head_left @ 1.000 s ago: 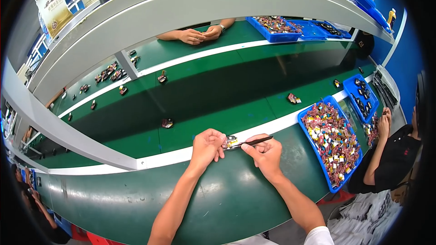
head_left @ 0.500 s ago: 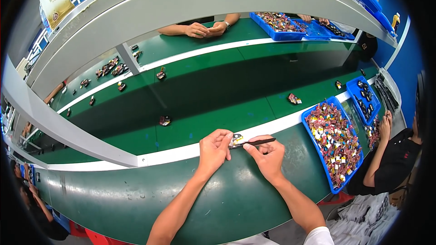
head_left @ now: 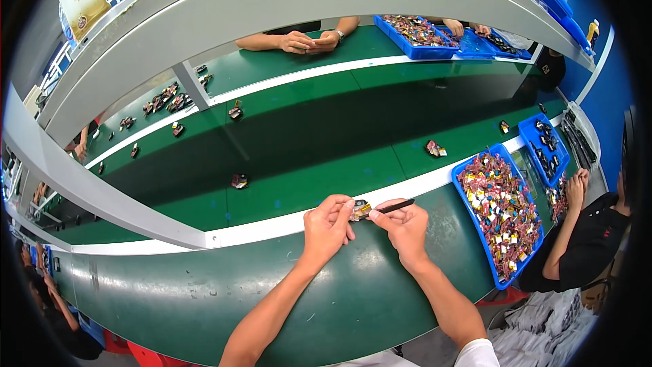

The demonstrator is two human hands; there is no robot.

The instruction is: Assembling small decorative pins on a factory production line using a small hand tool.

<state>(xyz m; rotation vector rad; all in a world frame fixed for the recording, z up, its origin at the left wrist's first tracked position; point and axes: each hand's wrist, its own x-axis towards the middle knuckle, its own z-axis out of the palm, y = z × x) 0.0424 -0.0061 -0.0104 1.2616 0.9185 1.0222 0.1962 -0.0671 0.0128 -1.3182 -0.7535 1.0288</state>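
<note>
Green desk (head_left: 204, 285) nearest, glossy, scuffed. At its far edge, left hand (head_left: 327, 228) pinches a small part (head_left: 360, 210); right hand (head_left: 406, 231) grips a black tool (head_left: 399, 205), angled to it. Right: heaped blue bin (head_left: 477, 234). Beyond white rail (head_left: 258, 232), green belt (head_left: 292, 183) with scattered units (head_left: 435, 149); then a co-worker's hands (head_left: 297, 43) over far desk (head_left: 272, 66).

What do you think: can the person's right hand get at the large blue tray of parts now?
Probably yes: only green bench shows between the right hand and the large blue tray, though the slim black tool that hand holds might hinder picking up parts.
</note>
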